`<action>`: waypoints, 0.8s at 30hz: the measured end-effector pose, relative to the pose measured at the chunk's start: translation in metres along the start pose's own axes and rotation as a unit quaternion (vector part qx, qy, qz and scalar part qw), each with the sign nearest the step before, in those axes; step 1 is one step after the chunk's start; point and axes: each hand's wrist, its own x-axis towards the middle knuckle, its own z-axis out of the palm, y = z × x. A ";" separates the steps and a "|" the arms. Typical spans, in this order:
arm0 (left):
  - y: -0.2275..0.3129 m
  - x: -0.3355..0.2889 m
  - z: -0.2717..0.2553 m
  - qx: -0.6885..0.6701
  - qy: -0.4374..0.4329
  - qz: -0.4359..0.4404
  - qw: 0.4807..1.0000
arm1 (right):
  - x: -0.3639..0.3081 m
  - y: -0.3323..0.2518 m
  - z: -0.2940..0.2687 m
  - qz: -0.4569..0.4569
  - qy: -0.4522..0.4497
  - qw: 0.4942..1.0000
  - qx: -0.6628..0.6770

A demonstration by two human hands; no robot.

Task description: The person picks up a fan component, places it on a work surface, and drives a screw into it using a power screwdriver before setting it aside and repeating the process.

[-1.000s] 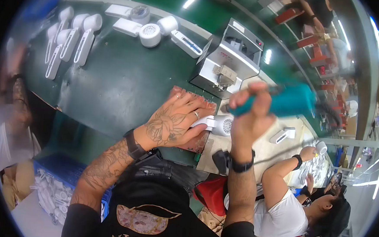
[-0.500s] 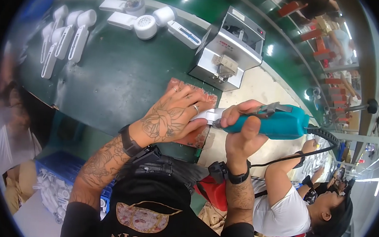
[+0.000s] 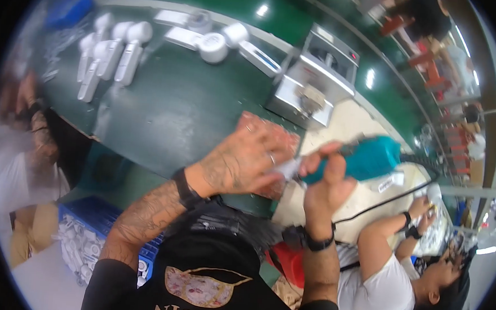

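Note:
My left hand [image 3: 242,161] presses a small white plastic part [image 3: 288,167] down on a reddish-orange pad [image 3: 287,138] at the table's near edge. Its fingers are closed over the part and hide most of it. From the right, my right hand [image 3: 330,185] grips a teal electric screwdriver [image 3: 375,157], its tip pointing left at the part. Motion blur and fingers keep me from seeing whether the tip touches. A black cord [image 3: 390,203] hangs in a loop from the tool's rear.
Several white handheld fans [image 3: 130,59] lie on the green table [image 3: 159,115] at the far left, more [image 3: 213,48] at the back. A grey machine [image 3: 315,74] stands beyond the pad. Lower left, a blue crate [image 3: 88,216] holds white parts. A co-worker [image 3: 379,277] sits at right.
The view has shifted, so the scene sits further right and lower. The screwdriver is tilted more, its rear end raised. Both hands keep their grips and look more blurred.

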 end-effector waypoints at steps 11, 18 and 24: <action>-0.062 -0.084 -0.089 0.254 0.160 -0.215 0.929 | -0.075 -0.033 -0.050 -0.044 -0.015 0.998 0.037; 0.026 0.078 -0.027 -0.026 0.142 -0.005 0.990 | -0.091 -0.045 -0.079 -0.003 0.061 0.994 0.091; 0.104 0.219 0.195 -0.249 0.023 0.035 0.968 | -0.102 -0.063 -0.085 0.022 0.102 0.994 0.026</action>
